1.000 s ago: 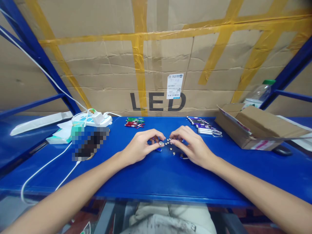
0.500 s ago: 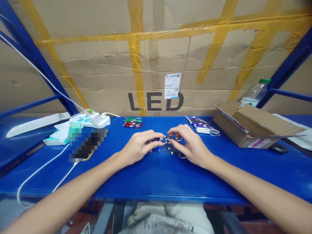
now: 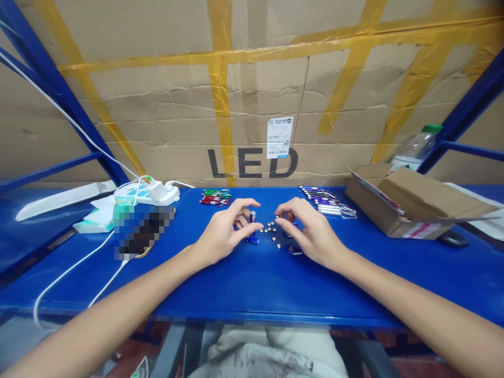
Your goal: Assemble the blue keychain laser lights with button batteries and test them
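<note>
Left hand (image 3: 220, 233) fingers pinch a blue tube (image 3: 252, 216) upright; button cells (image 3: 271, 229) lie at 3 o'clock, under the right hand (image 3: 311, 233) fingertips, loosely curled.

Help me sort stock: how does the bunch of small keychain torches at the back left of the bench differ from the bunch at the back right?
The left bunch is green and red; the right bunch is purple and silver. The left bunch is smaller and tightly packed, beside the power strip; the right bunch is larger, fanned out, near the cardboard box. Both lie flat on the blue bench, untouched by either hand.
</note>
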### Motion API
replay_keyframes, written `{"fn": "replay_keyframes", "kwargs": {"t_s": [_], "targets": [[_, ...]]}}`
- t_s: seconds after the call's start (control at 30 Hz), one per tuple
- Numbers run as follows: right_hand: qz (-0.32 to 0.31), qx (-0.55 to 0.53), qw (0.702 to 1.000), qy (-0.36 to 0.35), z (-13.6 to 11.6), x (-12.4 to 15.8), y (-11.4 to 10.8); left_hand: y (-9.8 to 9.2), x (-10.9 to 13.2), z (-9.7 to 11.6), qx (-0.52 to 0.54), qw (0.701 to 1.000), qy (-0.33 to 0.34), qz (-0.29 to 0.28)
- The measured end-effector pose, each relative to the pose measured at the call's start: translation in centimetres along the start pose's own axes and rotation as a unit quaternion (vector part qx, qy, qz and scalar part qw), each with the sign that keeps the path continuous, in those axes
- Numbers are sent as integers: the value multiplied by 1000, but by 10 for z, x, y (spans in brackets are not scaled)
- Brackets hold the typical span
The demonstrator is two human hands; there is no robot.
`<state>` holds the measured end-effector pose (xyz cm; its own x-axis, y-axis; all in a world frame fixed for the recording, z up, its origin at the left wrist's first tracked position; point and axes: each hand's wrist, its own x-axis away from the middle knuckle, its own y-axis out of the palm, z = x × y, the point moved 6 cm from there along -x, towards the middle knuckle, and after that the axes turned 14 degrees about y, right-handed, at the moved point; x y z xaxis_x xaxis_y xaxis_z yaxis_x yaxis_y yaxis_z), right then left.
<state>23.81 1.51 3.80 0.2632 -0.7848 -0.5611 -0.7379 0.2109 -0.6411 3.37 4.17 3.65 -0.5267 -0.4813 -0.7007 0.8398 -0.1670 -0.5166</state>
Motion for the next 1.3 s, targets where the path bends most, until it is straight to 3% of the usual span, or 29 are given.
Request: {"fn": "replay_keyframes", "kwargs": {"t_s": [0.1, 0.37, 0.5, 0.63, 0.97, 1.1, 1.3], "targets": [[6, -9, 1000, 5, 0, -1, -2, 2, 1, -6, 34, 999, -40, 2], [-27, -70, 997, 34, 1, -3, 1, 21, 7, -13, 165, 973, -147, -72], [-45, -162, 981, 98, 6, -1, 4, 27, 9, -15, 223, 955, -179, -77], [-70, -174, 977, 99, 2, 1, 7, 32, 12, -18, 250, 941, -216, -70], [-115, -160, 979, 58, -6, 5, 12, 36, 15, -18, 234, 941, -220, -105], [-104, -135, 984, 43, -7, 5, 9, 36, 15, -18, 225, 944, -210, -115], [-136, -161, 976, 57, -4, 3, 13, 31, 11, -15, 178, 963, -176, -97]]}}
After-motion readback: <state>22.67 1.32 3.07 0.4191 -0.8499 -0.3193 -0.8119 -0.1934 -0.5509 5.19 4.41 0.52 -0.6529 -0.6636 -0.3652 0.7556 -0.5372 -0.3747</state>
